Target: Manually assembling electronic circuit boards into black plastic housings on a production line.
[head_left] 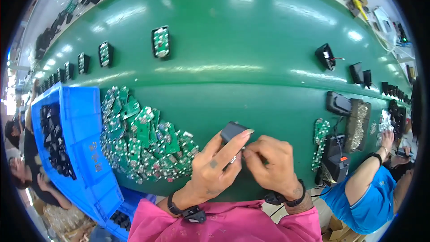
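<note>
My left hand (pixel 218 163) is wrapped round a small black plastic case (pixel 232 131), held above the green bench near its front edge. Close against it, my right hand (pixel 271 163) has its fingers pinched together at the near side of the case. Whatever sits between those fingertips is hidden. A large heap of green circuit boards (pixel 143 134) lies just left of my left hand. On the bench's far part, a black case with a green board in it (pixel 161 42) stands by itself.
A blue crate (pixel 83 125) of black parts stands at the left. Several board-filled cases (pixel 105 54) line the far left. On the right are an open case with wires (pixel 328 57), a strip of boards (pixel 320 143), a box of metal pieces (pixel 357 125) and a co-worker in blue (pixel 365 201).
</note>
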`<state>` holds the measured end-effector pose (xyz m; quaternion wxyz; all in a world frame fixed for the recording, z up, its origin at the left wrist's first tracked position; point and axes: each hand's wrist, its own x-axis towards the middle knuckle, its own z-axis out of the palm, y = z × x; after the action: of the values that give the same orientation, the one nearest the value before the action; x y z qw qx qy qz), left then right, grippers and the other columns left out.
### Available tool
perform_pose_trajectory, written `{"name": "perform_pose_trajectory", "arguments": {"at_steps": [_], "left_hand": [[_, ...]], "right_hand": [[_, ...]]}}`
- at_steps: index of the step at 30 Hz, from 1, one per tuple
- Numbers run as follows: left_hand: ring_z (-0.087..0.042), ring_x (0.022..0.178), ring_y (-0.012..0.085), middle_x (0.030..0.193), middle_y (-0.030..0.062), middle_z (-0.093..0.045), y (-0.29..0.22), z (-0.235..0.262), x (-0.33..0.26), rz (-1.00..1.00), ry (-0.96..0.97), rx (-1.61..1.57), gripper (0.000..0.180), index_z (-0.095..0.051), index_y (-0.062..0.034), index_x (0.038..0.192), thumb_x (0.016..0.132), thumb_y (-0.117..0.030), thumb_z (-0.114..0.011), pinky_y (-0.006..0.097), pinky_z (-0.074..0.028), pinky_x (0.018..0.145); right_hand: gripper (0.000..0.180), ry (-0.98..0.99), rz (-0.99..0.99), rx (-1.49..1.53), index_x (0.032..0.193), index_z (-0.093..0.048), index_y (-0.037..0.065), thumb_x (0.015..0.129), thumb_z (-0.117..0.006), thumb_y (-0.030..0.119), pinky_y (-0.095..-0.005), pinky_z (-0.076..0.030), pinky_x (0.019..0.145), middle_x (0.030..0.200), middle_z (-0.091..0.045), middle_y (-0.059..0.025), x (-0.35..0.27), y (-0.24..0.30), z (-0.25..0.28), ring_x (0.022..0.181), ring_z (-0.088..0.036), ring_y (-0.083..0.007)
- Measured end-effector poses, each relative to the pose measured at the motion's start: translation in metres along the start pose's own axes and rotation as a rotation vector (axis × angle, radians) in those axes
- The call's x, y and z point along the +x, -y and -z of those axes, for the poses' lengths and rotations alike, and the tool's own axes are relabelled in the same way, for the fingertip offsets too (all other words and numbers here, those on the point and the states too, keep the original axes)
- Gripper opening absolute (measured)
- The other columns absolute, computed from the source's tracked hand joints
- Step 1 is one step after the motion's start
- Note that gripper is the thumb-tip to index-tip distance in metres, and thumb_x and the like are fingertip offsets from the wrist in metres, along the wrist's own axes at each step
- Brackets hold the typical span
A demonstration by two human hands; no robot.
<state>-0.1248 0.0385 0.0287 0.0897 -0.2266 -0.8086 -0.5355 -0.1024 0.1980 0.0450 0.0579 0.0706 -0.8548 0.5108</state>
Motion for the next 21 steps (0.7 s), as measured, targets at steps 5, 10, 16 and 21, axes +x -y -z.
{"name": "perform_pose_trajectory", "arguments": {"at_steps": [5, 10, 16, 21], "left_hand": [[-0.064, 0.082, 0.0381, 0.102, 0.0214, -0.066, -0.003, 0.004, -0.004, 0.022, 0.062, 0.137, 0.051, -0.061, -0.0020, 0.124, 0.074, 0.004, -0.064, 0.043, -0.053, 0.073], [-0.063, 0.106, 0.0229, 0.124, 0.0201, -0.060, 0.006, -0.002, -0.026, 0.268, 0.050, -0.156, 0.051, -0.046, 0.0074, 0.136, 0.085, 0.010, -0.052, 0.031, -0.050, 0.091], [-0.054, 0.121, 0.0260, 0.133, 0.0214, -0.052, -0.001, 0.007, -0.012, 0.435, -0.002, -0.433, 0.059, -0.036, 0.0024, 0.144, 0.087, 0.011, -0.047, 0.036, -0.044, 0.103], [-0.057, 0.110, 0.0213, 0.124, 0.0162, -0.056, -0.006, 0.000, -0.008, 0.481, 0.086, -0.508, 0.079, -0.035, -0.0019, 0.145, 0.075, 0.005, -0.071, 0.032, -0.047, 0.096]], "right_hand": [[0.009, 0.130, 0.292, -0.410, 0.076, -0.058, 0.007, 0.074, -0.065, 0.013, -0.0343, -0.045, 0.049, 0.075, -0.051, -0.0052, -0.008, -0.007, -0.005, 0.066, -0.055, -0.0208], [0.009, -0.004, 0.202, -0.187, 0.077, -0.057, 0.004, 0.081, -0.061, 0.010, -0.0351, -0.048, 0.052, 0.076, -0.051, -0.0065, -0.012, -0.018, -0.020, 0.066, -0.055, -0.0212], [0.014, -0.124, 0.067, 0.078, 0.091, -0.060, 0.000, 0.090, -0.063, 0.014, -0.0371, -0.048, 0.054, 0.078, -0.056, -0.0099, -0.009, -0.012, -0.010, 0.059, -0.059, -0.0259], [0.023, -0.088, -0.050, 0.107, 0.092, -0.060, -0.002, 0.092, -0.062, 0.021, -0.0428, -0.049, 0.059, 0.085, -0.063, -0.0154, -0.003, -0.009, -0.006, 0.071, -0.062, -0.0341]]}}
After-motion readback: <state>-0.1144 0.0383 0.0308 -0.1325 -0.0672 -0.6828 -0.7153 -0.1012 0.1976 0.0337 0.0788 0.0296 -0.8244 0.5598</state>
